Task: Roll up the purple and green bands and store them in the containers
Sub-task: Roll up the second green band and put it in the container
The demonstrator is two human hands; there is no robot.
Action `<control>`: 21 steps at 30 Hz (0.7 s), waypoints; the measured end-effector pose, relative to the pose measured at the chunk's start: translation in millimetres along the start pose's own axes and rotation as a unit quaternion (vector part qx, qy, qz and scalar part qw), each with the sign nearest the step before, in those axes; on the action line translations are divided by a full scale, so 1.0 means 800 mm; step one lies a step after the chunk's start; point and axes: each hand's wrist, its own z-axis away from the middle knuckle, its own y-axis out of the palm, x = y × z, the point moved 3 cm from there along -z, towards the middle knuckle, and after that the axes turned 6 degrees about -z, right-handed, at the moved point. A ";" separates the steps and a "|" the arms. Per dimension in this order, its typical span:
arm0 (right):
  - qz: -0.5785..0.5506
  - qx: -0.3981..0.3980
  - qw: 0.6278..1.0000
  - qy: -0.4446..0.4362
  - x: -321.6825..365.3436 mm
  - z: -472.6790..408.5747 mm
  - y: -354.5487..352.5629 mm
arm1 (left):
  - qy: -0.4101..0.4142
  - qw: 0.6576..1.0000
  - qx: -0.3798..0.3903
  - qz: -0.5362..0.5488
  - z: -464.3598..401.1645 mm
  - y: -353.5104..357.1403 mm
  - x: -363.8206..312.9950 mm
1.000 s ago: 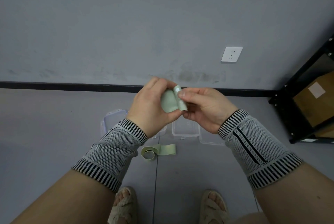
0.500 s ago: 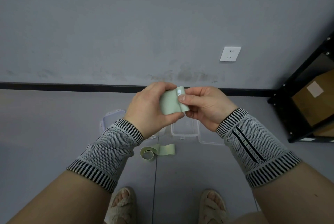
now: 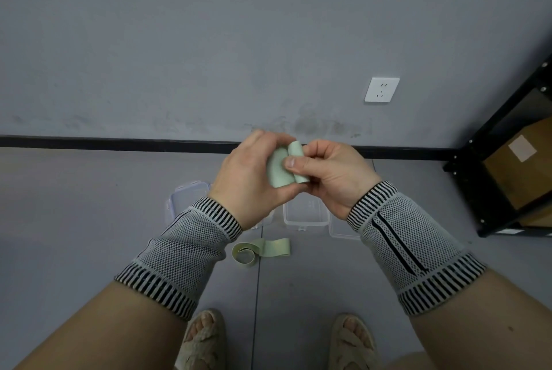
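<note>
A black metal shelving rack (image 3: 507,142) holding a brown cardboard box (image 3: 525,166) stood at the right against the grey wall, and clear plastic lidded containers (image 3: 304,214) sat on the grey floor beneath the person's raised arms. The left hand (image 3: 248,178) and the right hand (image 3: 331,175) met in mid-air, fingers of both pinched on a partly rolled pale green elastic band (image 3: 283,169). A second pale green band (image 3: 263,250) lay loosely curled on the floor just in front of the containers
</note>
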 end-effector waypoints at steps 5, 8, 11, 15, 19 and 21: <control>-0.017 0.055 0.997 0.041 0.003 0.002 -0.003 | 0.005 1.000 -0.011 0.022 0.000 0.000 0.006; -0.009 0.071 0.995 0.065 0.005 0.003 -0.009 | -0.001 1.000 -0.007 0.030 0.000 0.000 0.009; 0.021 0.083 0.994 0.062 0.004 0.002 -0.011 | 0.007 0.999 0.003 0.035 0.001 0.001 0.008; 0.048 0.063 0.996 0.037 0.005 0.001 -0.010 | 0.002 0.999 0.013 0.040 0.000 0.002 0.006; 0.055 0.038 0.997 0.026 0.004 0.000 -0.011 | -0.011 0.999 0.021 0.023 0.001 0.001 0.005; 0.057 0.032 0.998 0.025 0.003 0.000 -0.012 | -0.017 0.999 0.025 0.015 0.001 0.000 0.004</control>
